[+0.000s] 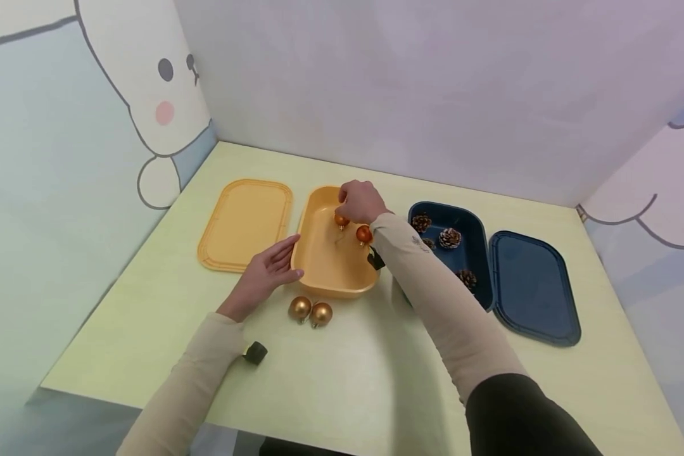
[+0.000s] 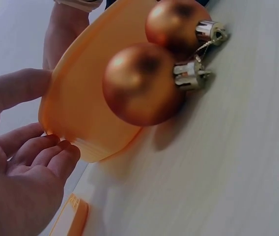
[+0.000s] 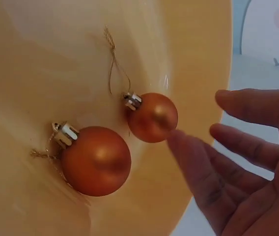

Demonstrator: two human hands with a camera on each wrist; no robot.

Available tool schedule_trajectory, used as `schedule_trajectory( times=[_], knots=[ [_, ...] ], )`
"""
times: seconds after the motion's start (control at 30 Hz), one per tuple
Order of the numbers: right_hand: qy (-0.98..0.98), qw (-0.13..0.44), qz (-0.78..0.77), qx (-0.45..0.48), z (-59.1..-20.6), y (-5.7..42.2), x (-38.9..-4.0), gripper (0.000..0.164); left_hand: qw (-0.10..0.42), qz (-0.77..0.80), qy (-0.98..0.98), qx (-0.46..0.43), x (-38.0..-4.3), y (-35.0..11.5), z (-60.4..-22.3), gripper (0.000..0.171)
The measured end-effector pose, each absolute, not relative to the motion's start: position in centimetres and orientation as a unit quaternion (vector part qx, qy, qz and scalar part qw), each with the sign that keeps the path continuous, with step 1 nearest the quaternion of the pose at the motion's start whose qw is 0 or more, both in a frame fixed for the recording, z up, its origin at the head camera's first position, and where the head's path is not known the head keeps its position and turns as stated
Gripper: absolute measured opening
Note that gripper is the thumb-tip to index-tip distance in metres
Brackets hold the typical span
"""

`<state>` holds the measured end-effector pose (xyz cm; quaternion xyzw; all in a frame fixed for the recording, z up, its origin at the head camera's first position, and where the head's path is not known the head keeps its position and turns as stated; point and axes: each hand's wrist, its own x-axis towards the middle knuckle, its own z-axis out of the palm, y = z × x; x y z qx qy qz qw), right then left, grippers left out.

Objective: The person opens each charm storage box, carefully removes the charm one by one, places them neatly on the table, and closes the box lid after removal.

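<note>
My left hand (image 1: pixel 265 275) rests against the left side of a yellow plastic box (image 1: pixel 330 272), its thumb and fingers spread apart along the wall. My right hand (image 1: pixel 361 201) is over the far end of that box. In the right wrist view its fingers are parted, and one fingertip (image 3: pixel 176 140) is at or very near a small orange Christmas bauble (image 3: pixel 154 118). A second orange bauble (image 3: pixel 96 161) lies beside it in the box, each with a gold string. Two gold baubles (image 1: pixel 299 308) sit on the table in front of the box.
A yellow lid (image 1: pixel 245 225) lies flat left of the box. To the right, partly hidden by my right forearm, stands a dark blue box (image 1: pixel 477 253) with several pine cones (image 1: pixel 449 238). Its blue lid (image 1: pixel 532 288) lies beyond it. Walls border the table's back and sides.
</note>
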<state>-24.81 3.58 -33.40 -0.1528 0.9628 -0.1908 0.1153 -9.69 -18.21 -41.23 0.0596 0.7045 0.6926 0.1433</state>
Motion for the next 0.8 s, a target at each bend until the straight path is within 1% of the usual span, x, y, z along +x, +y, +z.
schedule_trajectory(
  times=[0.1,0.3,0.47,0.63,0.8],
  knots=[
    [0.972,0.118,-0.161,-0.121,-33.6,3.2,-25.1,0.009,0.141,0.690,0.707,0.062,-9.6,-18.2,-41.2,0.074],
    [0.975,0.146,-0.143,-0.086,-34.3,2.9,-25.2,0.008,0.147,0.695,0.701,0.058,-9.5,-18.1,-41.3,0.075],
    [0.970,0.166,-0.157,-0.082,-34.9,3.0,-25.2,0.010,0.147,0.693,0.704,0.054,-9.4,-18.0,-41.5,0.074],
    [0.970,0.174,-0.148,-0.086,-35.3,3.0,-25.4,0.015,0.148,0.695,0.702,0.055,-9.4,-18.0,-41.4,0.077],
    [0.968,0.178,-0.147,-0.102,-35.6,2.9,-25.1,0.012,0.151,0.697,0.699,0.057,-9.4,-17.8,-41.3,0.076]
  ],
)
